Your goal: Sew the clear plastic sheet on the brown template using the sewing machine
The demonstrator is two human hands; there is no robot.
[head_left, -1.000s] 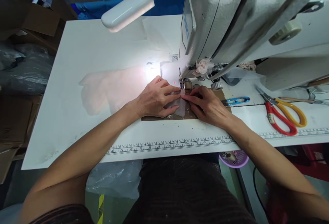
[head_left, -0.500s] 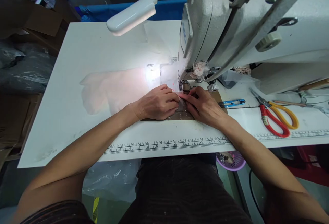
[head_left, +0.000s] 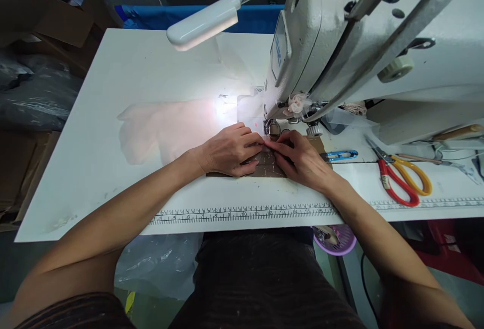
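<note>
A pale pink sheer fabric piece (head_left: 162, 127) lies flat on the white table to the left, with its far part washed out by lamp glare. Its edge reaches the presser foot (head_left: 273, 127) of a white sewing machine (head_left: 302, 42). My left hand (head_left: 235, 150) rests just left of the foot, fingers curled and pinching the fabric's edge. Close by on the right, my right hand (head_left: 297, 155) pinches the same edge between thumb and index finger, the fingertips almost meeting. Under both hands is a brown plate (head_left: 270, 170). The exact grip on the thin fabric is hard to see.
Right of my hands lie blue thread snips (head_left: 340, 155) and scissors with red and yellow handles (head_left: 403, 178). A lamp (head_left: 202, 22) hangs over the table. A ruler strip (head_left: 242, 214) runs along the front edge, with a purple basket (head_left: 342, 241) below.
The view has shifted slightly. My left fingers have drawn in closer to the right fingertips, and the fabric edge between them has moved a little. Both hands stay by the presser foot.
</note>
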